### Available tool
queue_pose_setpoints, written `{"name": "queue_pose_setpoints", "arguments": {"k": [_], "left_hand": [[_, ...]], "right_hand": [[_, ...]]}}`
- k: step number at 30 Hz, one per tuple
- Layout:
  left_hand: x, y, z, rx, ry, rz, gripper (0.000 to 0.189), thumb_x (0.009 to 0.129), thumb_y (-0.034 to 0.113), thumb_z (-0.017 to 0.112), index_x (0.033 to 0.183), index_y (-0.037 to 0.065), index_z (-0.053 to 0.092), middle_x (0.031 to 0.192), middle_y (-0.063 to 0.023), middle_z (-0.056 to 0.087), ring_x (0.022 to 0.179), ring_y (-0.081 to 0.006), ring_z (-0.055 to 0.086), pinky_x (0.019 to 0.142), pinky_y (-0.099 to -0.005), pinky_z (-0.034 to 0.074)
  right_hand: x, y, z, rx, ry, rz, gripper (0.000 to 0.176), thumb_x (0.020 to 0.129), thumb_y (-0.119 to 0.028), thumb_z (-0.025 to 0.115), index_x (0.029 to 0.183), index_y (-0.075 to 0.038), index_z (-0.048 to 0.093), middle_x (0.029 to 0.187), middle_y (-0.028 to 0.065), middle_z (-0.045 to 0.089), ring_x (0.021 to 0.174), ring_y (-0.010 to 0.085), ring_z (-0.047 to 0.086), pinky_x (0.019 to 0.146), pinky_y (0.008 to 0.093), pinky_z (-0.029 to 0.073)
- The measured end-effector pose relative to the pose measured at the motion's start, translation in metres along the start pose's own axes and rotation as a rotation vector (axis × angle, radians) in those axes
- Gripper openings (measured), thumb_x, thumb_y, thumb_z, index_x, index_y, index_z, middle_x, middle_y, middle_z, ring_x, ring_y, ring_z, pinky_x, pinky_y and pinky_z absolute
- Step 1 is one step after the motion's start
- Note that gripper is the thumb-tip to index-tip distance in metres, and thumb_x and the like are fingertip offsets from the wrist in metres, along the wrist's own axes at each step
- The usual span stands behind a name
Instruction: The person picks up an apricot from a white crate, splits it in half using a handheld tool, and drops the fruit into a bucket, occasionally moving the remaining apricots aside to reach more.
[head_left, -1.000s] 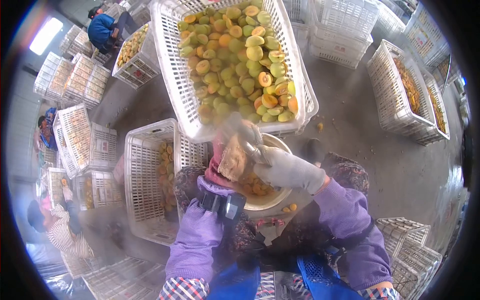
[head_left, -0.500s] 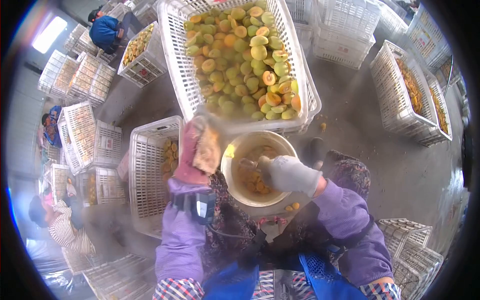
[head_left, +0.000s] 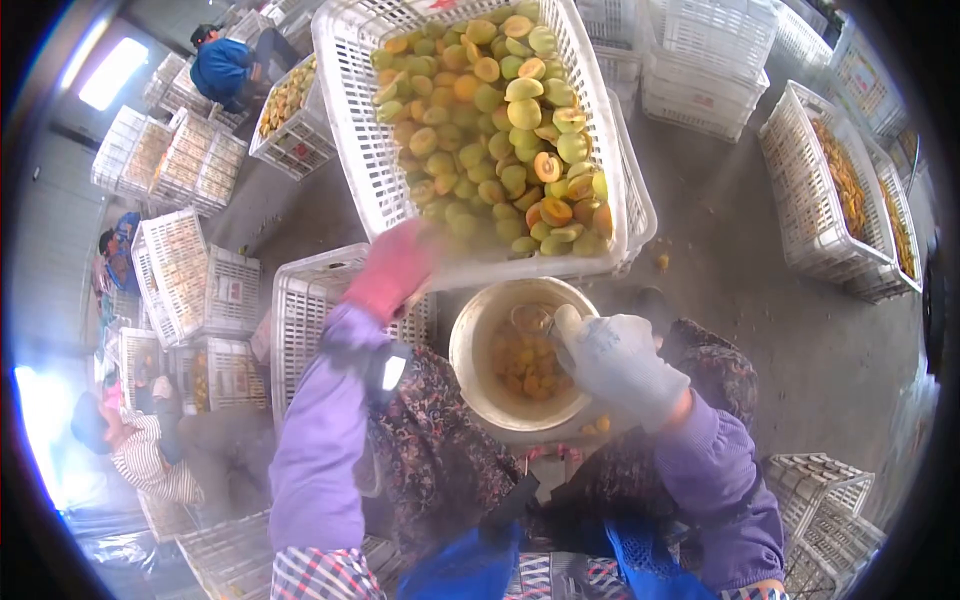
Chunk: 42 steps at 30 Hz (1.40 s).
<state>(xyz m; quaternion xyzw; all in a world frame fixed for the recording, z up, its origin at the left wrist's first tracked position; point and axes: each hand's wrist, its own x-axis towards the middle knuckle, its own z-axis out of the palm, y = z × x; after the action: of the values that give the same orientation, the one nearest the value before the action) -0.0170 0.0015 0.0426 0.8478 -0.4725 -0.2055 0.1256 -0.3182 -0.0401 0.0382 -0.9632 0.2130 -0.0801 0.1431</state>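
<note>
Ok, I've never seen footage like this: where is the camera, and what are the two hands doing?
No machine here: a person wears one camera on the head, so the round, bent picture looks down at their own gloved hands. The left hand, pink-gloved and blurred, is at the near edge of a white crate full of halved yellow-orange fruit; whether it grips anything is unclear. The right hand, grey-gloved, is over a metal bowl of orange bits and seems closed on a small tool. Other crates and another person are around.
</note>
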Motion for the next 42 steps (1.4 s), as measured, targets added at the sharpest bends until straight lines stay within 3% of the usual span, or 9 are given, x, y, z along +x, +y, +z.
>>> {"name": "queue_pose_setpoints", "arguments": {"k": [4, 7, 9, 15, 22, 26, 29, 37, 42], "left_hand": [[0.032, 0.064, 0.017, 0.412, -0.211, 0.077, 0.053, 0.082, 0.034, 0.065, 0.12, -0.003, 0.059, 0.114, -0.0215, 0.064, 0.102, -0.034, 0.063, 0.091, -0.0383, 0.048], [0.065, 0.014, 0.064, 0.401, 0.116, 0.156, 0.034, 0.083, 0.036, 0.06, 0.094, 0.006, 0.071, 0.089, -0.0161, 0.068, 0.086, -0.0346, 0.066, 0.078, -0.0415, 0.053], [0.071, 0.001, 0.059, 0.497, 0.0, 0.276, 0.029, 0.087, 0.03, 0.058, 0.097, 0.006, 0.07, 0.093, -0.0149, 0.067, 0.089, -0.0314, 0.065, 0.08, -0.0385, 0.053], [0.031, -0.018, 0.042, -1.299, -0.081, -0.008, 0.02, 0.089, 0.01, 0.056, 0.107, 0.002, 0.062, 0.099, -0.0127, 0.064, 0.095, -0.0235, 0.063, 0.082, -0.0355, 0.053], [0.052, -0.048, 0.071, -0.96, -0.104, 0.277, 0.026, 0.09, 0.014, 0.052, 0.112, 0.0, 0.057, 0.099, -0.0128, 0.061, 0.085, -0.0246, 0.061, 0.075, -0.0386, 0.056], [0.021, 0.003, 0.072, -1.48, -0.024, 0.048, 0.028, 0.091, 0.014, 0.05, 0.114, -0.001, 0.055, 0.101, -0.0142, 0.061, 0.087, -0.0257, 0.061, 0.079, -0.0376, 0.055], [-0.022, 0.036, 0.053, -1.613, -0.224, 0.218, 0.03, 0.094, 0.015, 0.049, 0.119, -0.002, 0.052, 0.106, -0.0161, 0.061, 0.093, -0.0261, 0.062, 0.084, -0.0373, 0.055], [-0.037, 0.038, 0.066, -1.207, -0.265, 0.398, 0.03, 0.095, 0.002, 0.048, 0.125, 0.0, 0.049, 0.111, -0.0102, 0.061, 0.092, -0.0171, 0.063, 0.079, -0.0273, 0.054], [-0.028, 0.038, 0.072, -1.48, -0.294, 0.294, 0.028, 0.096, 0.005, 0.048, 0.124, 0.001, 0.05, 0.105, -0.0077, 0.061, 0.088, -0.0166, 0.063, 0.075, -0.0265, 0.054]], "right_hand": [[0.002, -0.001, -0.01, -0.085, 0.017, -0.015, 0.018, 0.083, -0.015, 0.059, 0.098, -0.006, 0.056, 0.068, 0.006, 0.063, 0.056, 0.022, 0.065, 0.045, 0.0352, 0.049], [0.005, -0.002, -0.008, -0.087, -0.032, 0.068, 0.018, 0.085, -0.019, 0.057, 0.098, -0.007, 0.057, 0.064, 0.0037, 0.062, 0.053, 0.0223, 0.063, 0.043, 0.0387, 0.048], [0.003, -0.001, -0.003, -0.057, -0.024, 0.078, 0.019, 0.085, -0.02, 0.057, 0.099, -0.007, 0.057, 0.064, 0.0038, 0.062, 0.053, 0.0228, 0.064, 0.044, 0.0396, 0.049], [0.01, 0.003, -0.002, 0.111, 0.063, 0.105, 0.019, 0.088, -0.022, 0.055, 0.098, -0.006, 0.057, 0.069, 0.0082, 0.065, 0.061, 0.0264, 0.066, 0.05, 0.0394, 0.05], [0.026, -0.001, 0.012, 0.142, 0.191, 0.124, 0.017, 0.09, -0.02, 0.055, 0.096, -0.005, 0.055, 0.063, 0.0106, 0.063, 0.057, 0.0294, 0.063, 0.05, 0.0419, 0.048], [0.037, -0.001, 0.019, 0.076, 0.248, 0.141, 0.016, 0.09, -0.02, 0.055, 0.096, -0.005, 0.053, 0.061, 0.01, 0.062, 0.054, 0.0292, 0.063, 0.048, 0.042, 0.047], [0.046, 0.004, 0.02, 0.033, 0.234, 0.161, 0.017, 0.089, -0.02, 0.055, 0.097, -0.005, 0.053, 0.06, 0.0087, 0.061, 0.051, 0.0283, 0.062, 0.046, 0.0413, 0.046], [0.063, 0.014, 0.028, -0.119, 0.238, 0.271, 0.021, 0.089, -0.021, 0.055, 0.1, -0.003, 0.053, 0.063, 0.0105, 0.062, 0.054, 0.0278, 0.063, 0.049, 0.0409, 0.048], [0.071, 0.008, 0.014, 0.239, 0.229, 0.278, 0.025, 0.087, -0.021, 0.059, 0.101, -0.002, 0.053, 0.069, 0.0169, 0.064, 0.064, 0.0347, 0.065, 0.059, 0.0448, 0.049]]}}
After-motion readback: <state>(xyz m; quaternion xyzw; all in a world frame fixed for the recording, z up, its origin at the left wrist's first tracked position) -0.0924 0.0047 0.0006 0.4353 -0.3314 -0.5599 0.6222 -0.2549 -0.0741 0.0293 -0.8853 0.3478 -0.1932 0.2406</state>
